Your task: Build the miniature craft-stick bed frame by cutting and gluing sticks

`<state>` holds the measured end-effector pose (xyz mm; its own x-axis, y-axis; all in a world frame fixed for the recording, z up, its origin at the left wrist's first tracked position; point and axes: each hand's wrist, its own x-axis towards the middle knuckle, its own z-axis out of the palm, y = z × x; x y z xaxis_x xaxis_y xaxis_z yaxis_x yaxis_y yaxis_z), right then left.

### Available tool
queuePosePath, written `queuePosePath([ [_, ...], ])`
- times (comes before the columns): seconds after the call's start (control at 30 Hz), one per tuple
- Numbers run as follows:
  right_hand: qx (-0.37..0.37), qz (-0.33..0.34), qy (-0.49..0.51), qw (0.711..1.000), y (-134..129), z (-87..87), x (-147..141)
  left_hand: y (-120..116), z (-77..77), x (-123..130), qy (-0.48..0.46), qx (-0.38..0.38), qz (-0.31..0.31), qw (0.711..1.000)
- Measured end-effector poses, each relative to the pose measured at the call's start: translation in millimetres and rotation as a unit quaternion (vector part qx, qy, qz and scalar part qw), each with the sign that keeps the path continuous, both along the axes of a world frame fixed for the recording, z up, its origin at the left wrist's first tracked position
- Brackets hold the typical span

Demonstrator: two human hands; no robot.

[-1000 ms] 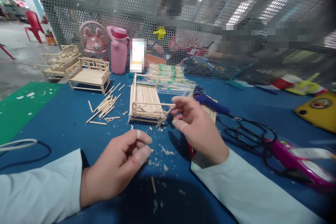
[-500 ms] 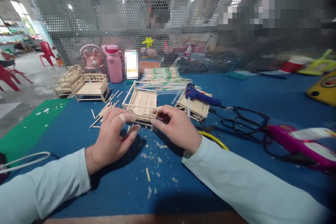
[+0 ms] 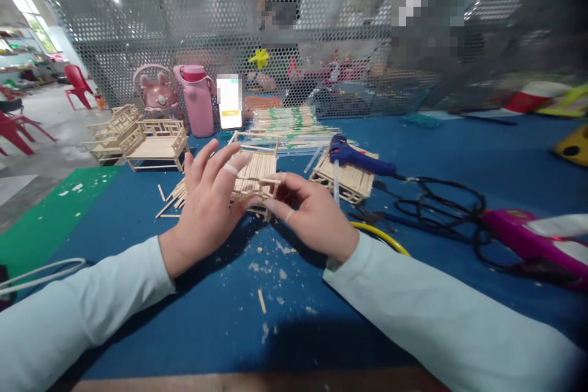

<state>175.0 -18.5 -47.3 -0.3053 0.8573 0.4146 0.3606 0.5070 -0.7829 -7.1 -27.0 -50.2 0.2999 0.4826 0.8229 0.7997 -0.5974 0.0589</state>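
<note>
A miniature bench built of thin wooden sticks stands on the blue table in front of me, its near side partly hidden by my hands. My right hand pinches its near right corner between thumb and fingers. At its left side is my left hand, fingers spread and raised, the thumb at the near rail and the index finger reaching over the seat. Loose cut sticks lie left of the bench, partly behind my left hand. A blue glue gun rests on another stick-built piece to the right.
Finished stick benches stand at the back left, near a pink bottle and a lit phone. Bagged sticks lie behind. Black cable, a yellow-handled tool and a magenta device are at right.
My left hand has moved right and up to the bench, its fingers now spread over it. My right hand keeps its hold at the corner. The whole view has shifted slightly.
</note>
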Motion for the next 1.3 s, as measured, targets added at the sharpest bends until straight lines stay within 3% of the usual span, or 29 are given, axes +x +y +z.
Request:
queuePosePath([
  [0.73, -0.066, 0.001, 0.011, 0.998, 0.6, 3.3, -1.1, 8.1, -3.2, 4.6, -0.012, 0.010, -0.026, 1.000],
  [1.3, -0.067, -0.001, -0.001, 0.998, 0.3, 3.5, -0.3, 3.8, -1.4, 4.0, -0.026, -0.024, -0.036, 0.999],
])
